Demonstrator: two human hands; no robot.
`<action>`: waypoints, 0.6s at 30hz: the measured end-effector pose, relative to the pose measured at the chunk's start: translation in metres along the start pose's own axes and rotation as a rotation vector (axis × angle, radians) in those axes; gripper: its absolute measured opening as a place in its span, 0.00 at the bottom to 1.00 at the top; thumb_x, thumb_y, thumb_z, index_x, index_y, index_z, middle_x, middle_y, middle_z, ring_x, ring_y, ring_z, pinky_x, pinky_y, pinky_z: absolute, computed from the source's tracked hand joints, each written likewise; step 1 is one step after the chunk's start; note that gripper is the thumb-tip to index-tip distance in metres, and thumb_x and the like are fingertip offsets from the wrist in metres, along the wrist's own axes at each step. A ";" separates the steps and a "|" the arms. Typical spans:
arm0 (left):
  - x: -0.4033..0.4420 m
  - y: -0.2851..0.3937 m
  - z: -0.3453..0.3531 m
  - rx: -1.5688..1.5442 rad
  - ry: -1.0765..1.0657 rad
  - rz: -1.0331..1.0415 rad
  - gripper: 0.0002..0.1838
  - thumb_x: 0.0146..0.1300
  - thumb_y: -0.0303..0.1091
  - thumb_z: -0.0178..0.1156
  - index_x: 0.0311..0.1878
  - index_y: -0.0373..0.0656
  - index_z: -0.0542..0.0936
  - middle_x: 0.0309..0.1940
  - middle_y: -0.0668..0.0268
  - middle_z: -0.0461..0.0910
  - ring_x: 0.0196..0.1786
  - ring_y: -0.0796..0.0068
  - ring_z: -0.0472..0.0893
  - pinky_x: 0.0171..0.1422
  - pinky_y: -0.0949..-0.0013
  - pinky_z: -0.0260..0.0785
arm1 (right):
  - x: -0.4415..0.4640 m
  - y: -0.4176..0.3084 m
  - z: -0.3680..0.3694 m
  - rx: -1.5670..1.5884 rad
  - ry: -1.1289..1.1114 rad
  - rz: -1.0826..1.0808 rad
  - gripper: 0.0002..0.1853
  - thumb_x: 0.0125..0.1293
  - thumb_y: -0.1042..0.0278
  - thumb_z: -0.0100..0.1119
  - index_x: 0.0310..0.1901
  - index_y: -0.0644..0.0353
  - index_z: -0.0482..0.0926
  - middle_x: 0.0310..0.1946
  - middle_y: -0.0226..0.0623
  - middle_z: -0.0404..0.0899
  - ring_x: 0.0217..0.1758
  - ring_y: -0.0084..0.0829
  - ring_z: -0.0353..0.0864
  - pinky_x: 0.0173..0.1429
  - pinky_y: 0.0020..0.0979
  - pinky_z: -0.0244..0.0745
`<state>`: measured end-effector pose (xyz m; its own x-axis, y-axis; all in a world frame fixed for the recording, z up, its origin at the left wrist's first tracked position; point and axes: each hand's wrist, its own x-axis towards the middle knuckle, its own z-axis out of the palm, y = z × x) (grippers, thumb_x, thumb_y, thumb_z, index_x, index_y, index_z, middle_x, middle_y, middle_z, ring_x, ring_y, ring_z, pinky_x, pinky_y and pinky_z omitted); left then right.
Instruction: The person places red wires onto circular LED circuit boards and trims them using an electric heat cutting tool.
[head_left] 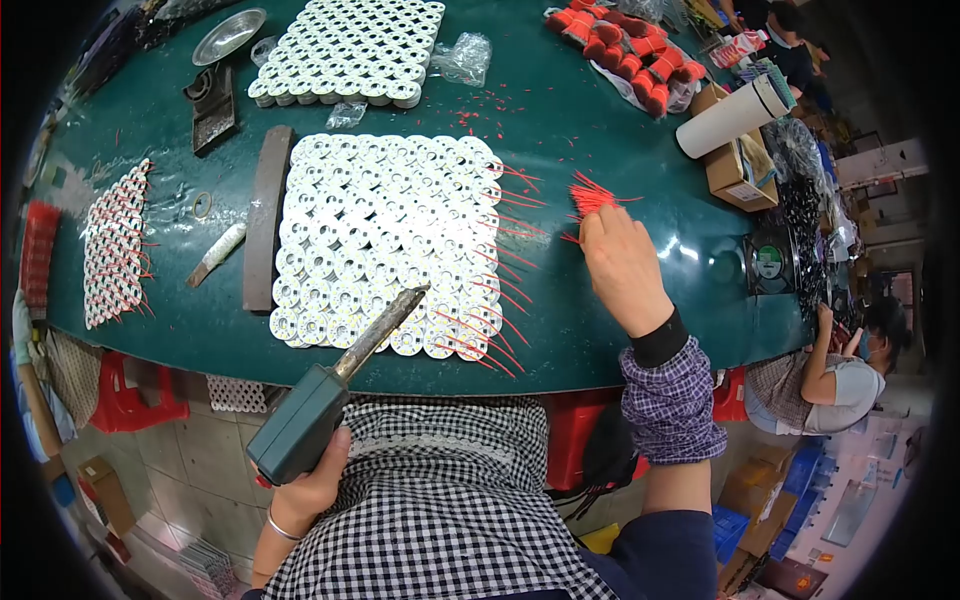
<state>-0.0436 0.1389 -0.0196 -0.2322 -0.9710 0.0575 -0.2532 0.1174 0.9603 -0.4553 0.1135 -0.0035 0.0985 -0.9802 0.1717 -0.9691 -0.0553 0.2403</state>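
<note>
My left hand (pixel 318 478) is wrapped round the green handle of a soldering tool (pixel 300 425). The tool's metal tip points up and right, over the lower part of a panel of round white circuit boards (pixel 385 240). Red wires (pixel 515 260) stick out along the panel's right edge. To the right of the panel, my right hand (pixel 620 262) has its fingers closed at a bundle of short red wires (pixel 592 195) on the green table; what the fingertips hold is hidden.
Another stack of white boards (pixel 350 50) lies at the back. A grey bar (pixel 267 220), a knife (pixel 215 255) and a smaller wired panel (pixel 117 245) lie left. Red wire bundles (pixel 630 55), a white bottle (pixel 730 115) and a cardboard box (pixel 738 175) are back right. A person (pixel 840 370) sits far right.
</note>
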 end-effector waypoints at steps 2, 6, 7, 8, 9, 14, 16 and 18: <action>0.001 0.000 0.000 0.019 -0.001 0.012 0.12 0.59 0.22 0.72 0.47 0.31 0.86 0.39 0.58 0.88 0.36 0.71 0.87 0.41 0.70 0.78 | -0.003 -0.002 -0.005 0.038 -0.007 -0.011 0.09 0.54 0.79 0.61 0.36 0.61 0.73 0.33 0.39 0.72 0.40 0.38 0.76 0.44 0.36 0.71; 0.000 -0.004 -0.001 0.044 0.023 0.047 0.13 0.58 0.22 0.72 0.47 0.31 0.86 0.39 0.58 0.88 0.36 0.70 0.87 0.41 0.70 0.78 | -0.012 -0.011 -0.005 0.269 0.048 0.103 0.07 0.61 0.79 0.61 0.38 0.62 0.73 0.33 0.40 0.74 0.39 0.40 0.77 0.43 0.38 0.71; 0.001 -0.006 -0.001 0.067 0.013 0.067 0.13 0.58 0.22 0.72 0.47 0.31 0.86 0.39 0.59 0.88 0.37 0.69 0.87 0.42 0.70 0.79 | -0.014 -0.012 -0.004 0.272 0.047 0.100 0.07 0.61 0.79 0.61 0.38 0.62 0.73 0.33 0.40 0.74 0.39 0.40 0.77 0.43 0.38 0.71; 0.002 -0.006 -0.002 0.069 0.014 0.065 0.13 0.58 0.22 0.72 0.47 0.31 0.86 0.39 0.59 0.88 0.37 0.69 0.87 0.42 0.70 0.79 | -0.016 -0.012 -0.003 0.409 0.071 0.153 0.07 0.62 0.80 0.61 0.40 0.62 0.74 0.33 0.41 0.75 0.39 0.41 0.78 0.44 0.39 0.72; 0.003 -0.006 -0.001 0.056 0.007 0.066 0.13 0.57 0.22 0.72 0.47 0.31 0.86 0.40 0.59 0.88 0.37 0.69 0.86 0.42 0.69 0.78 | -0.018 -0.013 -0.003 0.546 0.094 0.207 0.08 0.63 0.80 0.61 0.43 0.63 0.75 0.33 0.41 0.76 0.39 0.42 0.79 0.44 0.41 0.73; 0.008 -0.008 -0.005 0.086 -0.039 0.091 0.14 0.55 0.21 0.71 0.46 0.32 0.86 0.39 0.57 0.87 0.35 0.67 0.85 0.42 0.69 0.77 | -0.020 -0.015 -0.023 0.534 0.120 0.293 0.09 0.60 0.82 0.62 0.42 0.64 0.80 0.33 0.40 0.78 0.39 0.43 0.80 0.44 0.41 0.75; 0.012 -0.008 -0.006 0.291 -0.074 0.316 0.14 0.53 0.21 0.71 0.45 0.32 0.86 0.38 0.56 0.87 0.33 0.66 0.85 0.39 0.69 0.77 | -0.018 -0.014 -0.034 0.478 0.126 0.259 0.07 0.59 0.82 0.62 0.40 0.64 0.81 0.33 0.39 0.78 0.39 0.42 0.80 0.43 0.41 0.75; 0.014 -0.003 -0.003 0.195 -0.056 0.228 0.14 0.52 0.21 0.72 0.45 0.32 0.86 0.38 0.56 0.86 0.33 0.66 0.85 0.38 0.69 0.77 | -0.014 -0.015 -0.048 0.296 0.154 0.200 0.05 0.57 0.82 0.63 0.35 0.64 0.82 0.33 0.38 0.77 0.39 0.41 0.79 0.44 0.41 0.76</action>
<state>-0.0428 0.1247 -0.0210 -0.3541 -0.9025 0.2451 -0.3627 0.3741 0.8535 -0.4309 0.1374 0.0358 -0.0875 -0.9383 0.3345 -0.9938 0.0590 -0.0945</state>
